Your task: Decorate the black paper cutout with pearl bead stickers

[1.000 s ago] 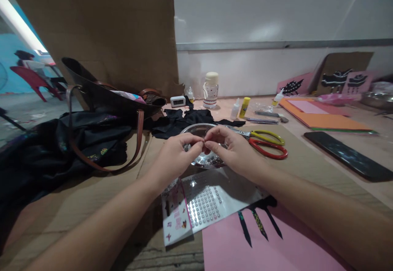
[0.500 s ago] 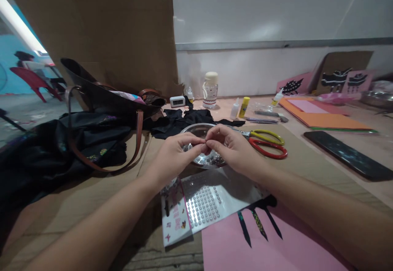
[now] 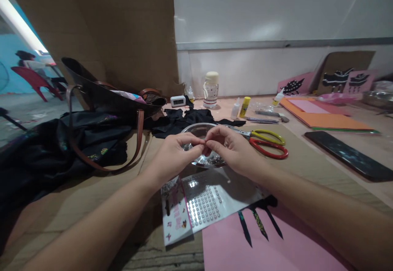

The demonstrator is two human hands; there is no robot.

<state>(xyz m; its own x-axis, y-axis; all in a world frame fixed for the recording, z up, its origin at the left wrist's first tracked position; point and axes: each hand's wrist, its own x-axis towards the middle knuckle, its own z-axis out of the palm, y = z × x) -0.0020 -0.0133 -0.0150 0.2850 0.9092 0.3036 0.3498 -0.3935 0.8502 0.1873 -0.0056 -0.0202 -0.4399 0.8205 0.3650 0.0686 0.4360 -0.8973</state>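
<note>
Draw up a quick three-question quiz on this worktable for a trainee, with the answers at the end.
1. True or false: the left hand and right hand meet at the fingertips, partly hiding the bowl.
2. Which colours are the handles of the scissors?
A) blue and green
B) yellow and red
C) black and white
3. Fill in: the three dark strips show against ___ paper.

Key: 1. True. 2. B. 3. Pink.
</note>
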